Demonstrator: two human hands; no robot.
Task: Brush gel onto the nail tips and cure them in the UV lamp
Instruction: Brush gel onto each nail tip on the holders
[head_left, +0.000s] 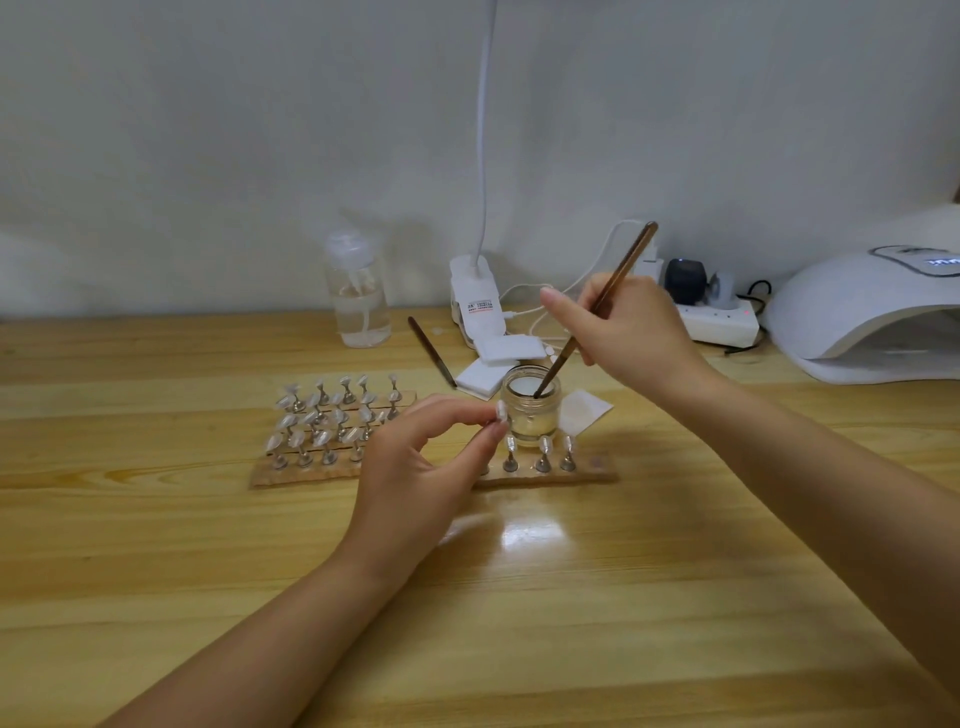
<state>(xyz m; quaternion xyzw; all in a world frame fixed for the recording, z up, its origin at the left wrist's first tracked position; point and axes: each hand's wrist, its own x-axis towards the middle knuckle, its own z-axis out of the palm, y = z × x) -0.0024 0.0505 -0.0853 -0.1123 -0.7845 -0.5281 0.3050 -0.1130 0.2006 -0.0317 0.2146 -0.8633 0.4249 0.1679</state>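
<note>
Nearest, left hand pinching one small nail tip between thumb and finger, held up just left of the glass gel jar. A bit farther back, right hand gripping the brush, long stick slanting up and right, bristle end down inside the jar. Probably next: lifting the brush a short way left to the tip; UV lamp far off right.

Glossy wood table; clear glass jar; glossy white plastic lamp; metal stands.
</note>
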